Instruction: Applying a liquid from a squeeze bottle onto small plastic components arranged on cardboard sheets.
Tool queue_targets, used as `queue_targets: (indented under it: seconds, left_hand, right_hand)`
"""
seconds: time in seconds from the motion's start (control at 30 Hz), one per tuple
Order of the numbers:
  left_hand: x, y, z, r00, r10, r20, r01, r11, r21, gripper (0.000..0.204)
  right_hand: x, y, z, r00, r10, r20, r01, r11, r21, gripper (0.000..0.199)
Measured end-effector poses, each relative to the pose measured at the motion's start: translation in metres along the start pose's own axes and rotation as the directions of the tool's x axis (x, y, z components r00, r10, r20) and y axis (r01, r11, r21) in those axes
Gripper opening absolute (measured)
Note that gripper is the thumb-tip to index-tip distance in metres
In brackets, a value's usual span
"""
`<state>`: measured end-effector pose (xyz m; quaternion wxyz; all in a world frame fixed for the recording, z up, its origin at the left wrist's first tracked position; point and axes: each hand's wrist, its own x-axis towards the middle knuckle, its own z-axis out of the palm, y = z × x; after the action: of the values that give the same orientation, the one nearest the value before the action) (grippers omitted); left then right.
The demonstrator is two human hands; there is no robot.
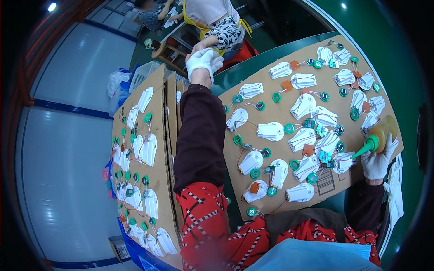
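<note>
My right hand (pixel 376 163), in a white glove, is wrapped round a squeeze bottle (pixel 388 128) of yellowish-brown content. Its green nozzle (pixel 367 147) points down and left toward a white plastic housing (pixel 344 162) on the large cardboard sheet (pixel 337 180). White housings, such as one near the sheet's middle (pixel 271 131), lie wired to green round parts (pixel 289 128) and small green circuit boards (pixel 309 123). Stretched far forward, my gloved left hand (pixel 204 62) overlaps a co-worker's hand (pixel 189 57). Its fingers look apart; whether they touch is hidden.
More cardboard sheets (pixel 170 113) with similar wired housings stand at the left. A co-worker (pixel 217 20) in a yellow apron is at the far side, another person (pixel 151 16) behind. A wooden stool (pixel 169 56), plastic crate (pixel 143 74) and white wall panels (pixel 68 171) are beyond.
</note>
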<state>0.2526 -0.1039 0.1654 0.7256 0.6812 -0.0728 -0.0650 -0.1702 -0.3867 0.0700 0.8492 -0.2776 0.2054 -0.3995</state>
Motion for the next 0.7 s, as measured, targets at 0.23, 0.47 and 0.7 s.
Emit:
queue_targets:
  seconds: [0.23,0.47,0.7]
  left_hand:
    - [0.025,-0.024,-0.021,0.987,-0.131,0.097,0.157,0.924,-0.348,0.006]
    - [0.040,-0.045,-0.040,0.929,-0.317,0.191,0.368,0.731,-0.575,0.007]
    - [0.052,-0.053,-0.052,0.931,-0.309,0.196,0.362,0.694,-0.623,0.011]
  right_hand:
    - [0.011,0.000,-0.039,0.935,0.011,0.354,0.010,0.998,-0.058,0.050]
    - [0.003,-0.005,-0.002,0.986,0.094,0.141,-0.103,0.993,0.062,0.036]
    - [0.015,-0.003,-0.044,0.987,-0.051,0.150,0.105,0.921,-0.375,0.064]
